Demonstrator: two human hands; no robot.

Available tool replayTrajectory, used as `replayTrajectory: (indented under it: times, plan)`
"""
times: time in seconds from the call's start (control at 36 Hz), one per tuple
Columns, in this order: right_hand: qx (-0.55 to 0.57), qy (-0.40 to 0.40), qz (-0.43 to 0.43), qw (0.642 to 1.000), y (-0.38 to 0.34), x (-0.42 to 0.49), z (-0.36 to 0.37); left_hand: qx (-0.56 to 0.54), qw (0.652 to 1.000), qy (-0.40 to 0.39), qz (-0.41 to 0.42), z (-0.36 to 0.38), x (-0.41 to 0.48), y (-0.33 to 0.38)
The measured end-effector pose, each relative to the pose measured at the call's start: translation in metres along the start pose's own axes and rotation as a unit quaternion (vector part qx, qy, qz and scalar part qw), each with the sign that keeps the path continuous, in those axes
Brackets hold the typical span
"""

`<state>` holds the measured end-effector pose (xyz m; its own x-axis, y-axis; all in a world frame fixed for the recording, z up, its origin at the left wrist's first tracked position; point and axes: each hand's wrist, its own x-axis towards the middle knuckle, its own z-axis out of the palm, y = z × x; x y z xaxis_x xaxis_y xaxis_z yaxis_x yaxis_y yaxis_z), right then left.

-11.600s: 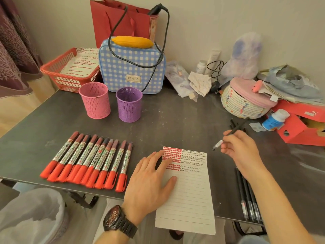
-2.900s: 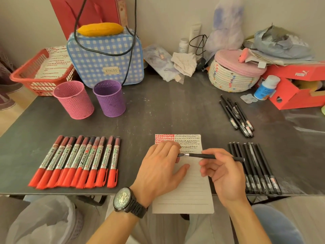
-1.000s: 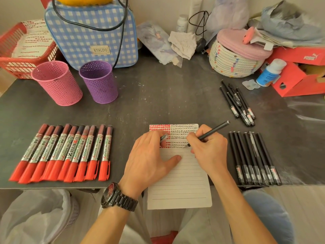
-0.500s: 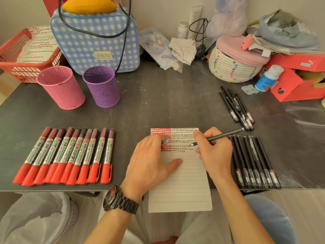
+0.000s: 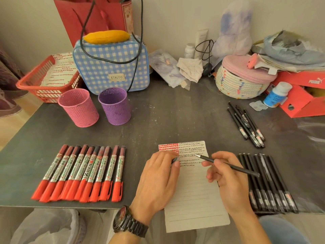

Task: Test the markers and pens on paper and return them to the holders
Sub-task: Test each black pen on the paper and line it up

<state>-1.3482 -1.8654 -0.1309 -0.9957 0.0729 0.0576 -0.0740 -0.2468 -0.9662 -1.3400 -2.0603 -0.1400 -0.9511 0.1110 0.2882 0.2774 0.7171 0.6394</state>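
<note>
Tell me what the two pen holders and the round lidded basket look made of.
The pink holder and purple holder: rigid perforated sheet, matt coloured, likely metal, possibly plastic; regular round holes show. The lidded basket: coiled rope, probably cotton, soft matt, going by stacked cream coils with coloured stitches.

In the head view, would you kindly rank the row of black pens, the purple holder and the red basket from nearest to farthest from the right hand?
1. The row of black pens, just right of the right hand.
2. The purple holder, back and to the left.
3. The red basket, at the far back-left corner.
</note>
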Motion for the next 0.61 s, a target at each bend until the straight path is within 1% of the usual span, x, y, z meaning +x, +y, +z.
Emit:
replayTrajectory:
  times: [0.14, 0.44, 0.61]
  plan:
    - [-0.028, -0.017, -0.008, 0.999, 0.0016, 0.0012, -0.0031, 0.051, 0.999, 0.007, 0.015, 0.0035, 0.0005, -0.0030]
    - [-0.031, -0.033, -0.012, 0.999, 0.0009, -0.0009, -0.0043, 0.075, 0.997, -0.005, 0.011, 0.0021, 0.0001, -0.0024]
    - [-0.051, -0.041, -0.013, 0.998, 0.0016, -0.0006, -0.0033, 0.083, 0.996, 0.005, 0.030, 0.0018, -0.0003, -0.0009]
